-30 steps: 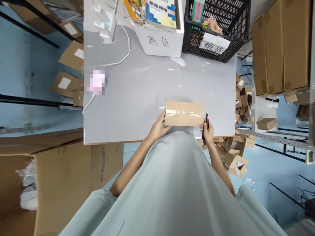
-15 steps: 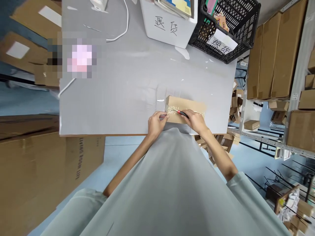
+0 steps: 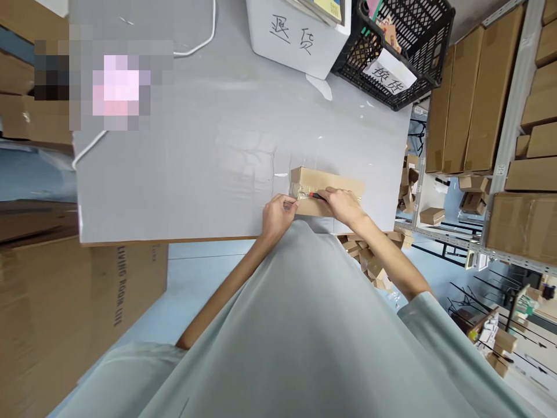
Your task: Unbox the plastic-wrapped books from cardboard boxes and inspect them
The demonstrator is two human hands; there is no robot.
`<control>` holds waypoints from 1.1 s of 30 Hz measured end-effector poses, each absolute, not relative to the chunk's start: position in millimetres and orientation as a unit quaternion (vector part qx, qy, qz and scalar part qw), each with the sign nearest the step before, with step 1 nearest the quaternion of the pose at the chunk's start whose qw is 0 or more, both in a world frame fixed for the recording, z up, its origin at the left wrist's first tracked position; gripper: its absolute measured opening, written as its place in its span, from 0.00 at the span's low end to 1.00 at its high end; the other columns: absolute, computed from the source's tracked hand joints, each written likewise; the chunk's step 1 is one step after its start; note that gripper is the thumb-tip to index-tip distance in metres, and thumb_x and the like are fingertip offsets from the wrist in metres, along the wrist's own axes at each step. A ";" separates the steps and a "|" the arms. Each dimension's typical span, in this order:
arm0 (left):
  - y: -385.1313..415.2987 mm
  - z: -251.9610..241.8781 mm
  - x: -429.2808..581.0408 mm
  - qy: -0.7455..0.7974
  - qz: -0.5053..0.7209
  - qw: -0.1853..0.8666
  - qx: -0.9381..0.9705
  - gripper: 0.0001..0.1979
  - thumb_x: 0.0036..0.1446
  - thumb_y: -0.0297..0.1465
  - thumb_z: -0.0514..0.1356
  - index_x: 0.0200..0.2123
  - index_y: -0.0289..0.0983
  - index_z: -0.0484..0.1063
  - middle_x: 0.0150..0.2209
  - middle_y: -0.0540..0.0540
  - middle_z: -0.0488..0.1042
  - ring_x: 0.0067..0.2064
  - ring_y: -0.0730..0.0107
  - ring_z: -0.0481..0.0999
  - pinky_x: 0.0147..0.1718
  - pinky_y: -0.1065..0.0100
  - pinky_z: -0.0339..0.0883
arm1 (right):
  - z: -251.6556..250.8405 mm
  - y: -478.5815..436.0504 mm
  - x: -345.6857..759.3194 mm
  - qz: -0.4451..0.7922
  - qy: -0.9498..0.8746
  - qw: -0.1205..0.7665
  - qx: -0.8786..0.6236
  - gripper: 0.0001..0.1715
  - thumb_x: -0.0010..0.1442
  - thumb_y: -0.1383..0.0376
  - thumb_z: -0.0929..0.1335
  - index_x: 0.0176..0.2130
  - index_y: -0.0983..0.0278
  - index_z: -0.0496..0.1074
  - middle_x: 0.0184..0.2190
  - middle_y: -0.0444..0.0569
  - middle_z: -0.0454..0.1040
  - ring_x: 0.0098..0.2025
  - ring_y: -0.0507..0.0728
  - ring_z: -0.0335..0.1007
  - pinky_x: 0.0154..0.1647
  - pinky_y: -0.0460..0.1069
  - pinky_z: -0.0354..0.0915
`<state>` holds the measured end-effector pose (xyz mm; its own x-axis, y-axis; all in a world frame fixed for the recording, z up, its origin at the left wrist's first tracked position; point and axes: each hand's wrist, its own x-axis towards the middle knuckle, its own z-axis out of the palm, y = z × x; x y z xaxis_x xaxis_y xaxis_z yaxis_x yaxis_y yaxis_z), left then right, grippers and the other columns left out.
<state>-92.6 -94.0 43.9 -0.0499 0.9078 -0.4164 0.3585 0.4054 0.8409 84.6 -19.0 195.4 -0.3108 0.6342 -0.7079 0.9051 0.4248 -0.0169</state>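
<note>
A blue floor (image 3: 204,273) is seen around a grey desk (image 3: 174,174), at whose near edge a small carton (image 3: 329,178) is placed. Beyond the carton, a white bin (image 3: 289,55) is stood, with a black crate (image 3: 354,71) set just beside it; well to the carton's right, shelving (image 3: 514,87) and cardboard boxes (image 3: 487,87) are seen. The red-and-black cutter (image 3: 317,196), seen at the carton's right end a second ago, is now held over its top, directed at the clear tape (image 3: 301,190) near the left end. The cutter's handle is gripped in the right hand (image 3: 343,206). At the carton's near left corner the left hand (image 3: 279,216) is placed, thumb and fingers drawn close together; whether the cardboard is pinched cannot be told. By this shift the taped end is apparently brought within the blade's reach; whether the tape is pierced cannot be made out.
</note>
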 end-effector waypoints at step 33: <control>-103.8 41.8 -46.9 0.768 0.185 0.362 0.495 0.09 0.68 0.40 0.56 0.41 0.42 0.71 0.41 0.40 0.82 0.44 0.51 0.81 0.52 0.54 0.74 | 196.9 -49.3 258.2 -0.200 0.707 0.359 0.576 0.27 0.76 0.77 0.59 0.62 0.65 0.78 0.57 0.65 0.82 0.59 0.65 0.82 0.54 0.53 0.74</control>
